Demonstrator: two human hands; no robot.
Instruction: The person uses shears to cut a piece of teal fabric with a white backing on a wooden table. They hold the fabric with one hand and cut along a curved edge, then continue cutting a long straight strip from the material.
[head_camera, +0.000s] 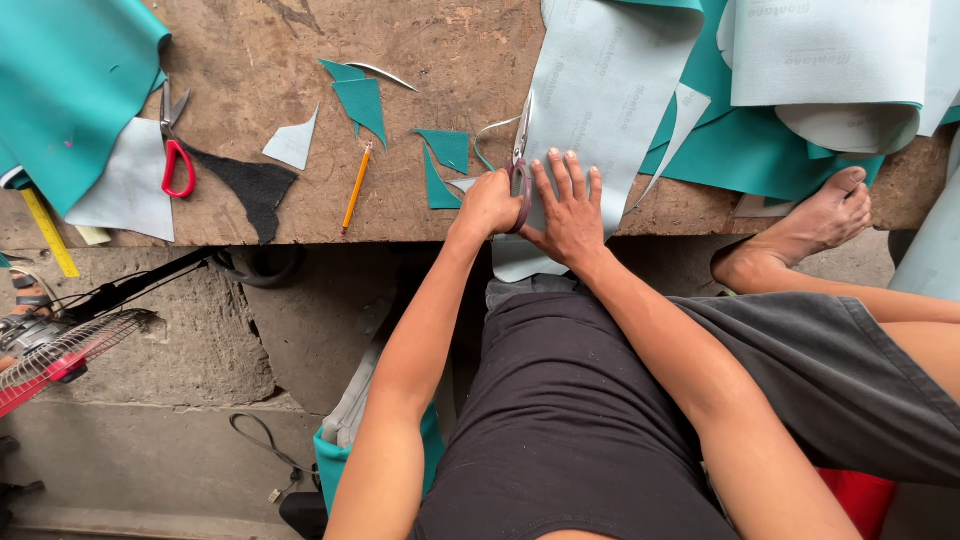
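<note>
- Where the worn brown bench (300, 60) ends at its near edge, a stained concrete floor (150, 400) drops below, with a red fan (50, 365) at the left.
- The left hand (487, 205) is closed through the handles of the shears (521, 165), blades pointing far.
- The right hand (570, 210) lies flat, fingers spread, pressing the grey sheet (590, 110), holding nothing.
- That sheet, woven-looking on its back, hangs over the near edge at centre.
- Teal scraps (362, 100), triangular, a pencil (356, 188) and red scissors (176, 150) lie to the left.
</note>
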